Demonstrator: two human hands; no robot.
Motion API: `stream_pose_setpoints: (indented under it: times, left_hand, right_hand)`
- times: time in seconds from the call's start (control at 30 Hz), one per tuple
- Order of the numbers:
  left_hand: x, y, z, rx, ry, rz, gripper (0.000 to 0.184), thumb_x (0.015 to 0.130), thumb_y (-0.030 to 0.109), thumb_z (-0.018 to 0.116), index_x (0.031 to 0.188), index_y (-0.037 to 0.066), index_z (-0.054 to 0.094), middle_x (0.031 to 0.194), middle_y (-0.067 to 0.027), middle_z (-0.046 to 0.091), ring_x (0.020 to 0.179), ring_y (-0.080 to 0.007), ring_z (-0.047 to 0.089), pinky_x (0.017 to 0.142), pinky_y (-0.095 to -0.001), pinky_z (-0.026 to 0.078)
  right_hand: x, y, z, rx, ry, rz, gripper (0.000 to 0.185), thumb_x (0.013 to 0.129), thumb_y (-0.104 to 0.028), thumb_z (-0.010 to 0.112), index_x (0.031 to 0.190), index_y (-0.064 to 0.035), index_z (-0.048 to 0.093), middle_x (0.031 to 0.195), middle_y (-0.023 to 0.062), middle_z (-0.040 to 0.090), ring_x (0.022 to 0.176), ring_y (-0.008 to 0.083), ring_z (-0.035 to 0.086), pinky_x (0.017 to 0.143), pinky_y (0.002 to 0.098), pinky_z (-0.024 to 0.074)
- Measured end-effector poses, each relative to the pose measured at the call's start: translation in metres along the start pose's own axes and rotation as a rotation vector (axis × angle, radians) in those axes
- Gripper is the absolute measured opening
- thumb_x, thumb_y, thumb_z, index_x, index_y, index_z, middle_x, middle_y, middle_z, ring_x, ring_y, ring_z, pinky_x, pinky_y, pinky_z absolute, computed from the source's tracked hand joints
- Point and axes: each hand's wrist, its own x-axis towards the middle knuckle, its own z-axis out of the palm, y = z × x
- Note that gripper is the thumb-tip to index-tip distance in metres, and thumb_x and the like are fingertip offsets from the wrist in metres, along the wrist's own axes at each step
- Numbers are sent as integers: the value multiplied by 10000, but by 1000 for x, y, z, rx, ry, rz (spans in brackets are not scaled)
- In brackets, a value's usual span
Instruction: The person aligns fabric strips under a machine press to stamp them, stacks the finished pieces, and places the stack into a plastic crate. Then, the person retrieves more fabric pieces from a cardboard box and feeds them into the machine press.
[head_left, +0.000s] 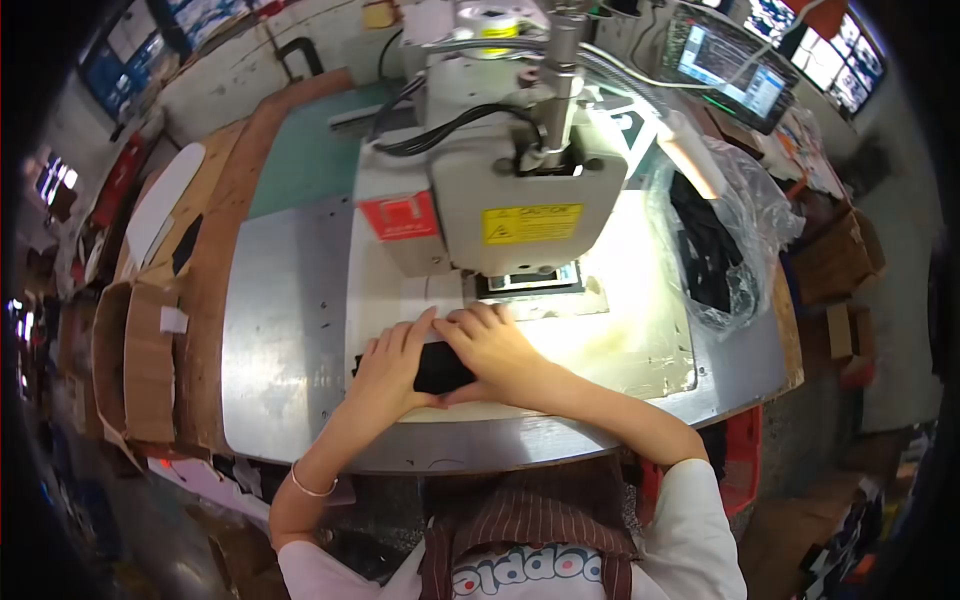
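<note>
A black piece of material (440, 368) lies on the machine's light work plate near the front edge. My left hand (392, 365) wraps over its left part, fingers pointing away from me. From the right, my right hand (492, 350) grips the same piece, and the two hands nearly meet around it. Just beyond my fingers is the sewing machine head (520, 215), with a black clamp frame (530, 283) beneath it. A dark end of the piece shows left of my left hand.
A clear plastic bag (715, 250) with black pieces lies at the right. A lit screen (735, 75) stands at the back right. Cardboard boxes (150, 360) are beside the table at the left. A red crate (742, 460) is below the table's right front.
</note>
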Motion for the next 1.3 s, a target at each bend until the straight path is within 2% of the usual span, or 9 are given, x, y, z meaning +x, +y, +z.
stream_pose_setpoints:
  times: [0.03,0.1,0.17,0.3,0.8,0.93,1.03,1.2,1.3]
  left_hand:
    - [0,-2,3,11,22,-25,1058,525,426,825,1369,48,310,1113,-159,487,1036,-332,472,920,-431,375]
    - [1,-7,7,33,22,8,881,537,411,826,1238,46,438,1049,-142,487,1003,-320,475,897,-413,386]
    - [5,-5,5,-3,-43,-25,801,539,400,829,1168,47,482,1040,-135,490,998,-316,475,894,-407,387]
    - [20,6,10,-76,-75,26,753,524,389,839,1111,59,500,1013,-113,499,996,-304,470,892,-398,388]
    - [19,9,-26,-52,-150,33,995,479,423,848,1324,139,407,1237,-126,448,1188,-317,407,1015,-438,318]
    - [22,22,-19,-50,16,97,872,550,371,826,1301,130,452,1266,-119,479,1178,-311,428,1009,-419,346]
    - [28,40,-12,-102,87,165,655,642,291,785,1217,105,532,1210,-109,529,1121,-297,482,962,-402,389]
    - [33,71,-4,-148,203,402,344,717,140,726,1042,88,627,1076,-69,601,956,-258,585,813,-347,478]
    - [42,82,9,-118,229,496,304,743,97,695,1036,82,616,1079,-67,599,948,-248,602,800,-333,498]
  right_hand:
    - [-16,7,-18,35,147,-61,514,685,-319,748,1056,3,596,1065,162,580,1045,326,502,873,421,413]
    - [-42,34,-67,408,-78,247,336,737,-258,701,958,-14,636,963,143,623,988,306,521,856,395,414]
    - [-72,85,-67,317,199,694,274,755,-225,679,946,-30,650,909,147,631,960,299,528,837,358,426]
    - [-75,150,-55,30,386,419,332,714,-226,718,1010,-104,628,1025,94,586,1021,291,485,882,387,363]
    - [-49,150,-57,137,194,588,211,642,-161,773,801,-88,655,834,70,604,885,257,514,795,357,412]
    - [-49,156,-47,125,346,490,160,682,-130,748,785,-66,644,733,73,616,764,235,551,705,341,443]
    - [-48,158,-51,492,395,751,122,744,-86,708,782,-10,620,698,68,620,666,143,558,635,292,456]
    - [-97,118,-100,-224,571,273,92,777,-74,650,815,-33,577,803,119,639,676,216,608,572,337,471]
    - [-145,88,-92,-377,335,-12,107,745,-53,633,829,-33,570,939,109,647,815,202,625,624,325,504]
